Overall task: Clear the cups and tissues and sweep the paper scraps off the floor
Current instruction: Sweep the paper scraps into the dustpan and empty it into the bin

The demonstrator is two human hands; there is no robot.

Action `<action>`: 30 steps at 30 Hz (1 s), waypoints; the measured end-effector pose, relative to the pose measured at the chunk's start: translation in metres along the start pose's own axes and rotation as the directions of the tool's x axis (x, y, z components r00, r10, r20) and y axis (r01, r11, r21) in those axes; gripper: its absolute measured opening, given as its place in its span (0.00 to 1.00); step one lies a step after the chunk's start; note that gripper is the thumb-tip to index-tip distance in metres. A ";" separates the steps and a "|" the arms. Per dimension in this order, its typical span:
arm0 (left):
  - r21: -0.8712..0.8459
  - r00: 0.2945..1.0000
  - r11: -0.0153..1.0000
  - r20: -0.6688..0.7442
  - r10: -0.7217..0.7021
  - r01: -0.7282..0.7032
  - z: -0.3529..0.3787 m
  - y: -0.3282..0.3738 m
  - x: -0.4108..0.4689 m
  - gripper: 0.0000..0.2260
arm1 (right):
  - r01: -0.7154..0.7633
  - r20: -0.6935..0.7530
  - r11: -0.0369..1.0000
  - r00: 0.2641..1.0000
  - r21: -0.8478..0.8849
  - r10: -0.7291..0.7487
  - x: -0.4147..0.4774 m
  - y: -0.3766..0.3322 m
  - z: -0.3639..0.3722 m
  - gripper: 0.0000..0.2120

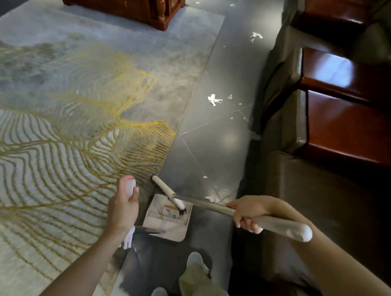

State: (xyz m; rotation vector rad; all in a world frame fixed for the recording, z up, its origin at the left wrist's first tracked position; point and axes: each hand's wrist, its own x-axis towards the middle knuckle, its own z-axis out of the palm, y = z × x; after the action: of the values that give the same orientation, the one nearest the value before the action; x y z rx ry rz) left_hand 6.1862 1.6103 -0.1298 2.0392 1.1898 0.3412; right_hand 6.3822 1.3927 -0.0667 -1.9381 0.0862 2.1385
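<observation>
Over grey floor tiles [212,148], left hand [122,208] grips the dustpan handle [130,186], right hand [247,214] clasps the broom [209,205].

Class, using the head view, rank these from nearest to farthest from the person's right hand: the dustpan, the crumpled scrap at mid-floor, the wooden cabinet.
1. Dustpan: just left of the right hand, low down.
2. Crumpled scrap: ahead, beside the rug.
3. Wooden cabinet: farthest, at the rug's far end.

Gold-veined rug [78,119], grey floor [213,137], perhaps a sofa [323,199].
</observation>
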 end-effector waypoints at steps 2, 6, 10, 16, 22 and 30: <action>0.002 0.997 0.999 0.063 0.038 -0.038 -0.004 -0.004 -0.006 0.12 | 0.055 -0.083 0.996 0.995 0.064 -0.050 -0.009 0.010 0.011 0.28; 0.001 0.977 0.990 0.165 0.138 -0.140 -0.002 -0.004 -0.009 0.11 | 0.116 -0.354 0.988 0.924 -0.106 -0.146 -0.002 0.025 0.030 0.21; 0.034 0.937 0.965 0.251 0.244 -0.260 0.011 0.010 -0.002 0.12 | 0.129 -0.541 0.980 0.819 -0.151 -0.191 0.019 0.036 0.029 0.15; 0.043 0.862 0.927 0.388 0.328 -0.372 0.035 0.036 0.034 0.11 | 0.022 -0.574 0.985 0.810 -0.172 -0.119 0.045 0.046 -0.011 0.15; 0.099 0.873 0.908 0.334 0.355 -0.407 0.065 0.060 0.062 0.13 | -0.032 -0.464 0.985 0.884 -0.171 -0.052 0.065 0.047 -0.024 0.18; 0.063 0.858 0.895 0.321 0.400 -0.441 0.070 0.066 0.054 0.13 | 0.032 -0.321 0.988 0.944 -0.152 -0.080 0.046 0.055 0.053 0.24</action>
State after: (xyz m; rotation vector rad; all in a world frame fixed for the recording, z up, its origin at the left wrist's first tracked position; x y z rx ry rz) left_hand 6.2956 1.6032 -0.1388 2.3661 0.5848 0.1482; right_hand 6.3143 1.3573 -0.1127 -2.3342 -0.0655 1.8131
